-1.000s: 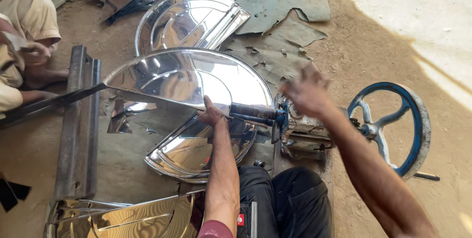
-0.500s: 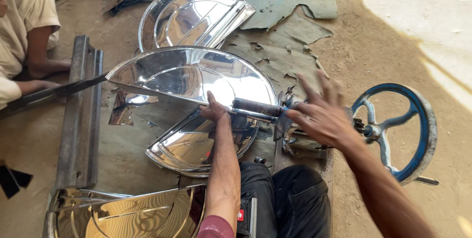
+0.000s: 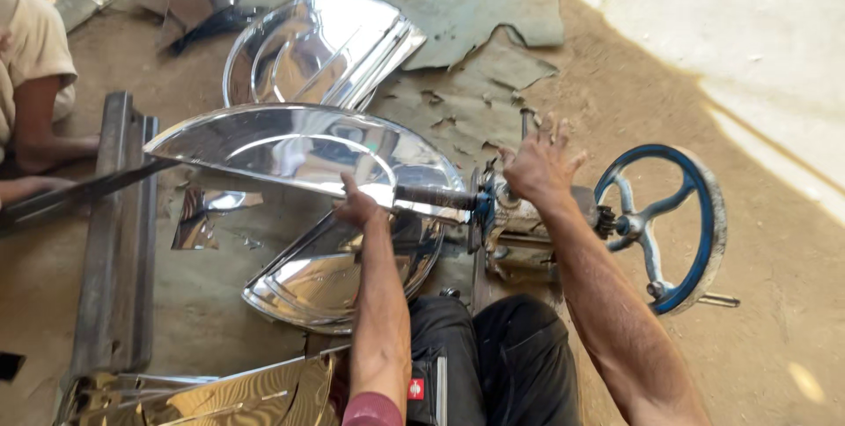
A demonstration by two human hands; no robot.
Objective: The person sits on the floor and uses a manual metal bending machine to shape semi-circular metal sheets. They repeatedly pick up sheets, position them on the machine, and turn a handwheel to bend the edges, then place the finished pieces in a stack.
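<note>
stack of steel halves [image 3: 343,281] lying nearest, by the knees. left hand [image 3: 359,208] pinches the rim of the steel sheet [image 3: 290,149], which sits at the roller [image 3: 436,197]. right hand [image 3: 539,165] rests fingers spread on the machine [image 3: 515,224], blue wheel [image 3: 660,228] beyond.

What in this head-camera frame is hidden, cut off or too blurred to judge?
- Left hand: fingertips hidden behind the shiny half-round sheet; grip unclear.
- Right hand: covers the machine beneath; contact unclear.
- Seated person: cut off by the left edge.
- Brass-coloured sheets: cut off by the bottom edge.
</note>
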